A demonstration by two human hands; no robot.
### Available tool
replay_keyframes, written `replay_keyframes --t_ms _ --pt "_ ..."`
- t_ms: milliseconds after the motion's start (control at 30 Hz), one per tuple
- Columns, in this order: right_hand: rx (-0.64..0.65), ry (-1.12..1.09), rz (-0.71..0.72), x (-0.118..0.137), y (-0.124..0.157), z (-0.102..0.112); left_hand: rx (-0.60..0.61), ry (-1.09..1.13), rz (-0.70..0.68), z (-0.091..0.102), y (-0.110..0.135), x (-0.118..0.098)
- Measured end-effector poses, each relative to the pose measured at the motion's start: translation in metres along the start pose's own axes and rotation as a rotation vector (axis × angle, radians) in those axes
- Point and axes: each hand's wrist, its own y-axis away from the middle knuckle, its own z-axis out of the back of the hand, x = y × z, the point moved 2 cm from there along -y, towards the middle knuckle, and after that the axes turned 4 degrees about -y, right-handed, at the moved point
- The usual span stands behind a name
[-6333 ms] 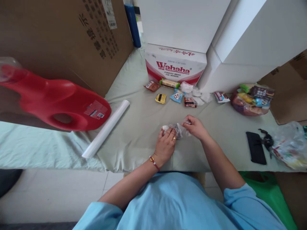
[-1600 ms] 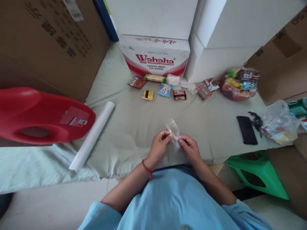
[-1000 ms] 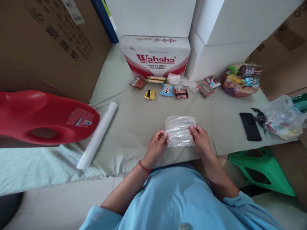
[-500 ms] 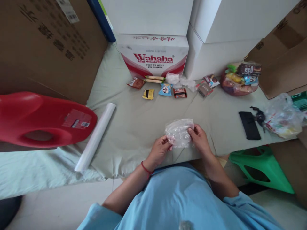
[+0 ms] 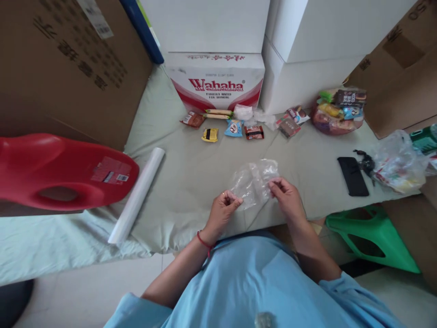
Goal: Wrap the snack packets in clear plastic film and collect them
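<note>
Clear plastic film (image 5: pixel 253 182), both hands (image 5: pixel 219 214) (image 5: pixel 289 200) pinching it, "Wahaha Purified Water" box (image 5: pixel 218 86) beyond

This looks like a lived-in room in a home, partly given over to storage: a pale green cloth (image 5: pixel 191 182) covers a long surface, with a brown cardboard box (image 5: pixel 78 100), a Wahaha water carton (image 5: pixel 218 84) and plain white boxes (image 5: pixel 327 32) crowded along its far side. Everyday belongings point the same way, among them 1 large red jug (image 5: pixel 75 175), small wrapped snacks (image 5: pixel 210 135) and 1 black phone (image 5: pixel 353 176), while 1 green plastic stool (image 5: pixel 398 241) stands below on light floor tiles (image 5: pixel 85 278).
</note>
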Motion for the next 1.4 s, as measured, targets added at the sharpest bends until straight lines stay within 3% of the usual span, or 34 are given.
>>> replay_keyframes --t_ms 167,333,533,667,833,933,1067,1200,1400 --pt "-0.103 -0.119 -0.125 -0.014 -0.014 0.036 -0.089 0.02 -0.007 0.021 -0.001 0.01" --pt "-0.197 -0.025 -0.131 -0.018 -0.017 0.059 -0.058 0.166 0.021 0.028 -0.002 0.014" --pt "-0.112 0.169 -0.023 -0.014 -0.024 0.065 -0.058 0.143 0.069 0.035 -0.007 0.009" --pt "-0.017 0.219 -0.001 -0.011 -0.027 0.064 -0.134 -0.124 0.05 0.037 -0.018 0.007" --pt "0.014 0.22 0.018 -0.01 -0.028 0.065 -0.287 -0.694 -0.274 0.04 -0.032 -0.005" --pt "0.014 0.226 0.027 -0.013 -0.026 0.066 -0.189 -0.915 -0.412 0.034 -0.041 -0.014" --pt "0.029 0.257 0.042 -0.018 -0.027 0.07 -0.02 -1.029 -0.351 0.022 -0.058 -0.02" --pt "0.02 0.307 0.077 -0.018 -0.035 0.079 0.05 -0.908 -0.222 0.02 -0.067 -0.02" --pt "-0.035 0.344 0.089 -0.017 -0.058 0.089 0.068 -0.309 -0.085 0.026 -0.052 -0.014"
